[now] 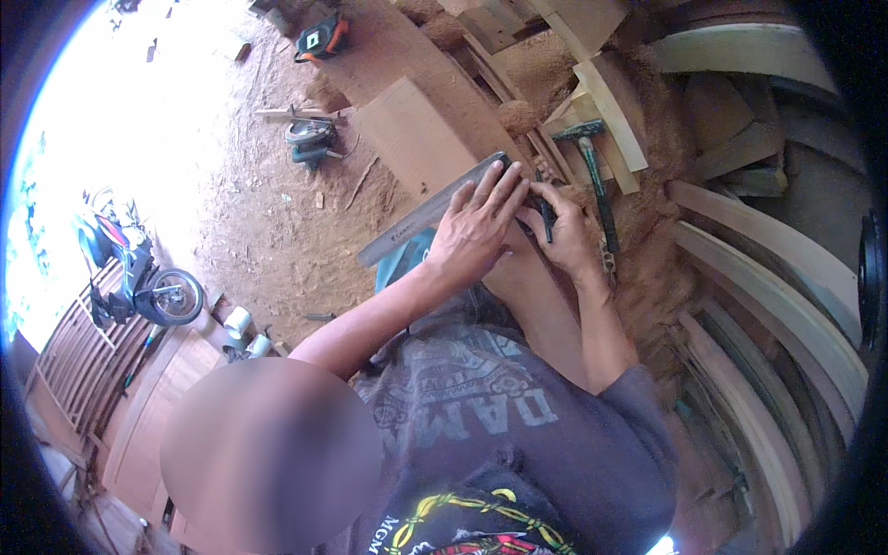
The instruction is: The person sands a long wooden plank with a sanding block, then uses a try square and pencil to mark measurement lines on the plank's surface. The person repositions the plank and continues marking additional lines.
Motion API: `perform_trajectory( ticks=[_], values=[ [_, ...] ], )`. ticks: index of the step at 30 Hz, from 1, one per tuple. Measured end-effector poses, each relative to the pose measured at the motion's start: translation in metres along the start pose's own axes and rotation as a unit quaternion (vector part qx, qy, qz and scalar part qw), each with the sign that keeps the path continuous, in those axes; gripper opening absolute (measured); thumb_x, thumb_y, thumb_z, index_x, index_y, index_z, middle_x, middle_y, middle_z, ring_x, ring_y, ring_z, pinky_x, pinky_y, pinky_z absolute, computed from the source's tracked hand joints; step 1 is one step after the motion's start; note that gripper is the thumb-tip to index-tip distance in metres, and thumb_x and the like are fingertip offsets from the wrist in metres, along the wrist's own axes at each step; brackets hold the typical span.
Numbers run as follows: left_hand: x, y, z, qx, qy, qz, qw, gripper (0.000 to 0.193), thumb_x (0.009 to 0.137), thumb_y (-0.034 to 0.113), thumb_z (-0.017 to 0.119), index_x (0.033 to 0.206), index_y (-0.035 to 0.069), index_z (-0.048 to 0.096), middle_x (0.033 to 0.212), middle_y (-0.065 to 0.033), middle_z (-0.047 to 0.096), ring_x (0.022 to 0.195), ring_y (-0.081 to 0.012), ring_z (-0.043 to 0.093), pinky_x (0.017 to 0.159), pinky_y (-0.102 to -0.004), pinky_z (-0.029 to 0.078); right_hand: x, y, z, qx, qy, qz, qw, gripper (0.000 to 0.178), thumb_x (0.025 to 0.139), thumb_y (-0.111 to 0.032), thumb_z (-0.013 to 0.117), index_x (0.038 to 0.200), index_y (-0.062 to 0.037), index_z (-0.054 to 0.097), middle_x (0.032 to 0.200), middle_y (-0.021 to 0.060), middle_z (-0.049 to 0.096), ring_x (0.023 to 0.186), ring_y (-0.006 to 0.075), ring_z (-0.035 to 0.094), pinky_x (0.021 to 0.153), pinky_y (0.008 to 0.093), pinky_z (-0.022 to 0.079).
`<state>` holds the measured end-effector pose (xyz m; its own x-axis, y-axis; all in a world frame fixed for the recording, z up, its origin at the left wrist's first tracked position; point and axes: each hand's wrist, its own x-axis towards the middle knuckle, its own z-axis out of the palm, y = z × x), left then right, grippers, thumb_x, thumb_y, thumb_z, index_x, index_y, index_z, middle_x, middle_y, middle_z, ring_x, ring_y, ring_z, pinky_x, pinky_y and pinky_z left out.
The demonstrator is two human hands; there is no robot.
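A pale brown wooden board [412, 125] lies slantwise in front of me, on a longer plank. Across the board rests a grey steel ruler [398, 242], dark at its far right end. My left hand [476, 222] lies over the ruler, its fingers stretched forward and pressing flat on it. Just to the right, my right hand [566, 231] pinches a dark pen-like marker [547, 222], held upright with its lower end near the wood. The marker's tip is too small to make out.
A green-handled hammer [597, 180] lies right of my hands among wood offcuts. An orange-black tape measure [321, 39] sits on the plank's far end. A teal power saw [310, 139] stands on the sawdust-covered ground. Curved timbers [768, 287] stack at right; a motorcycle [139, 268] is parked left.
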<state>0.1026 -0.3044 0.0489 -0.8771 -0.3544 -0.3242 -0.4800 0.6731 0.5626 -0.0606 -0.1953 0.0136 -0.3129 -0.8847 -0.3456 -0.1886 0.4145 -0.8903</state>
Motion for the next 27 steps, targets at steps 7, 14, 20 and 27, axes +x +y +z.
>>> perform_trajectory(
  ticks=[7, 14, 20, 27],
  values=[
    [0.008, 0.004, -0.015, 0.021, -0.045, -0.042, 0.998, 0.102, 0.076, 0.039, 0.083, 0.162, 0.013, 0.033, 0.172, -0.0095, 0.023, 0.161, -0.0298, 0.017, 0.125, -0.0505, 0.024, 0.007, -0.003, 0.005, 0.055, 0.015, 0.011, 0.998, 0.033, 0.095, -0.007, 0.075, 0.124, 0.0034, 0.064, 0.11, 0.017, 0.073, 0.1, 0.0216, 0.071, 0.088, 0.0353, 0.056],
    [0.015, -0.006, -0.027, 0.014, -0.033, -0.064, 0.997, 0.098, 0.079, 0.042, 0.081, 0.161, 0.013, 0.035, 0.173, -0.009, 0.021, 0.161, -0.0294, 0.016, 0.127, -0.0506, 0.02, 0.024, -0.01, 0.013, 0.075, 0.02, 0.009, 0.997, 0.032, 0.096, -0.009, 0.074, 0.124, 0.0031, 0.064, 0.103, 0.016, 0.071, 0.092, 0.0182, 0.069, 0.079, 0.0343, 0.055],
    [0.019, -0.008, -0.03, 0.001, -0.026, -0.074, 0.997, 0.101, 0.076, 0.039, 0.083, 0.161, 0.013, 0.035, 0.173, -0.009, 0.022, 0.161, -0.0292, 0.016, 0.127, -0.0511, 0.022, 0.031, -0.005, 0.015, 0.043, 0.01, 0.01, 0.999, 0.034, 0.098, -0.011, 0.072, 0.127, 0.0041, 0.063, 0.107, 0.0165, 0.072, 0.096, 0.0182, 0.069, 0.083, 0.0342, 0.055],
    [0.02, -0.01, -0.03, -0.005, -0.025, -0.075, 0.997, 0.107, 0.07, 0.035, 0.088, 0.161, 0.014, 0.035, 0.173, -0.0083, 0.022, 0.16, -0.0284, 0.018, 0.125, -0.0507, 0.025, 0.03, -0.007, 0.017, 0.048, 0.01, 0.038, 0.998, 0.036, 0.099, -0.011, 0.072, 0.129, 0.0037, 0.063, 0.109, 0.0158, 0.072, 0.099, 0.0176, 0.068, 0.086, 0.0335, 0.055]
  ],
)
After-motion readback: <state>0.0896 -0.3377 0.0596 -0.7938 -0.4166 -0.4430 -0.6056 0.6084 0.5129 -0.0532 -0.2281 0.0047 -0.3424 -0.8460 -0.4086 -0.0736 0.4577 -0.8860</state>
